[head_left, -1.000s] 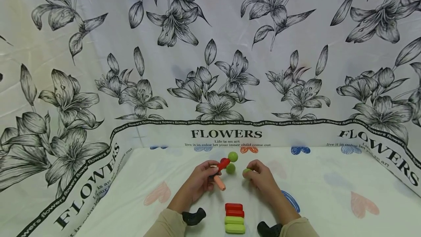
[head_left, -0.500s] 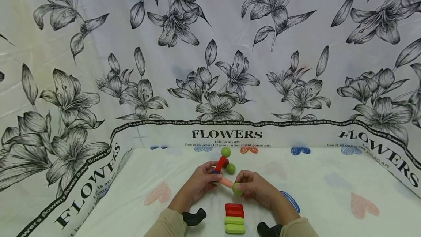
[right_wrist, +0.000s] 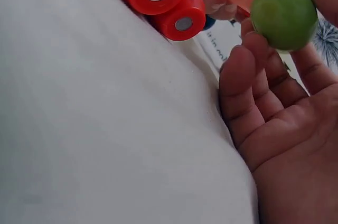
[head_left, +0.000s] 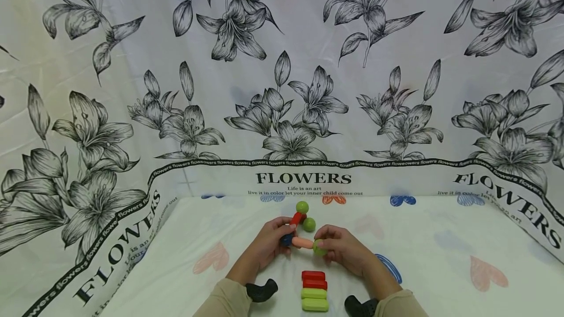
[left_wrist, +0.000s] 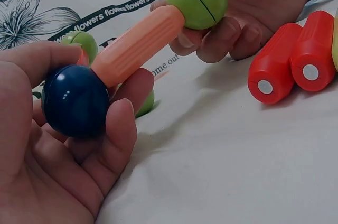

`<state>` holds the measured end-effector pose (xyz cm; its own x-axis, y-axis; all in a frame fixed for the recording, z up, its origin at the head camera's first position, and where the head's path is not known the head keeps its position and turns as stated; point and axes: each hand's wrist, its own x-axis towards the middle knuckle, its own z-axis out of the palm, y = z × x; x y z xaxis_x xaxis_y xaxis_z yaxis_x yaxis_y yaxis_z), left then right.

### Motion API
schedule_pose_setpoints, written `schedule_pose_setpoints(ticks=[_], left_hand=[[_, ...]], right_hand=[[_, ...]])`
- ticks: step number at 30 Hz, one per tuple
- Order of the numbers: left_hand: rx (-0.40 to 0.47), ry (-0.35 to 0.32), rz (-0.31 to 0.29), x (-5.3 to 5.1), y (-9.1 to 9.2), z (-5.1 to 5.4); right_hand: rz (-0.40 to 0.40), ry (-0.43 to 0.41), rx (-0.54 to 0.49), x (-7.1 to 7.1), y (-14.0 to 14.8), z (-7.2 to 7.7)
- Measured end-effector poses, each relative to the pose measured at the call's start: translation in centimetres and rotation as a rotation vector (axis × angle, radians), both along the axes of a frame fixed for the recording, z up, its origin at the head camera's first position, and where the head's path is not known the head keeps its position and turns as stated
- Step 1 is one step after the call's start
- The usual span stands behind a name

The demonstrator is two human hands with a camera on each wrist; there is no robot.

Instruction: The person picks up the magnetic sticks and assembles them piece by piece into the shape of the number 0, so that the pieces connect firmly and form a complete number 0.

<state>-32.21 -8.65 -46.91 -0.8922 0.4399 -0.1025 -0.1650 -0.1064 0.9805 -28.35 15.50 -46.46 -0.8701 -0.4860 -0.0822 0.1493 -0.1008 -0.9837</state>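
Note:
In the left wrist view the left hand (left_wrist: 58, 166) grips a dark blue ball (left_wrist: 76, 101). An orange ribbed rod (left_wrist: 140, 45) runs from that ball to a green ball (left_wrist: 197, 0), which touches its far end. Fingers of the right hand (right_wrist: 296, 129) pinch this green ball (right_wrist: 284, 17) in the right wrist view. From the left hand (head_left: 267, 242) in the head view, a red rod (head_left: 296, 218) points away, with another green ball (head_left: 302, 207) at its far end. The right hand (head_left: 345, 249) is level with the left.
Two red rods (head_left: 314, 275) and two yellow-green rods (head_left: 315, 293) lie in a row nearer the person. A loose-looking green ball (head_left: 309, 224) and a partly hidden red ball are beyond the hands. A flower-printed cloth (head_left: 304, 180) stands behind the table.
The right hand has come left and nearer the person with its green ball, which now meets the orange rod. The left hand's piece has turned, swinging the orange rod toward the right hand.

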Motion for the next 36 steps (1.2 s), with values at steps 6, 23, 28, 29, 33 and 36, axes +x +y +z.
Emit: schedule_pose_setpoints(ticks=[6, 23, 28, 29, 33, 36], left_hand=[[0.008, -0.001, 0.013, 0.0, 0.0, -0.1], [0.073, -0.040, 0.155, 0.0, -0.1, 0.4], [0.105, -0.044, 0.159, -0.1, -0.3, 0.3], [0.107, -0.039, 0.157, -0.1, -0.3, 0.2], [0.095, -0.027, 0.155, -0.3, -0.4, 0.2], [0.086, -0.036, 0.156, -0.3, -0.4, 0.1]], right_hand=[[0.042, -0.004, 0.015, 0.0, 0.0, 0.2], [0.088, 0.114, 0.319, 0.3, -0.4, 0.6], [0.193, 0.171, 0.381, 0.7, -0.7, 1.1], [0.212, 0.184, 0.396, 0.7, -0.7, 1.2], [0.268, 0.220, 0.473, 0.8, -1.2, 1.5], [0.286, 0.237, 0.509, 0.8, -1.4, 1.5]])
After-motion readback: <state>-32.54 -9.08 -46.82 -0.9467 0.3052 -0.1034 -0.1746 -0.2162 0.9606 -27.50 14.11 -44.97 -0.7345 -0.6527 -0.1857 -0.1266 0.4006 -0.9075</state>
